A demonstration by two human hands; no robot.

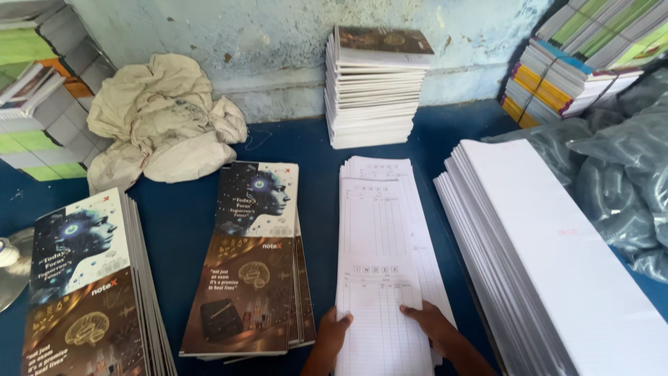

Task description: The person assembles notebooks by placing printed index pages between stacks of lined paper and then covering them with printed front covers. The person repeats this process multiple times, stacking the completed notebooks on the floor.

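Note:
A fanned pile of white ruled index sheets (381, 237) lies on the blue table (181, 216) in front of me. My left hand (332, 331) grips the pile's near left edge, thumb on top. My right hand (430, 322) rests flat on the near right part of the top sheet, fingers spread. Left of the sheets lies a small stack of printed notebook covers (254, 257) showing a robot head and a brain. A taller stack of the same covers (87, 285) sits at the far left.
A thick stack of blank white paper (557, 257) lies at the right. A pile of finished notebooks (374, 87) stands against the wall. Crumpled cream cloth (163, 115) lies at back left. Stacked books (42, 83) and colour-edged bundles (557, 76) fill the corners; grey plastic bags (623, 167) right.

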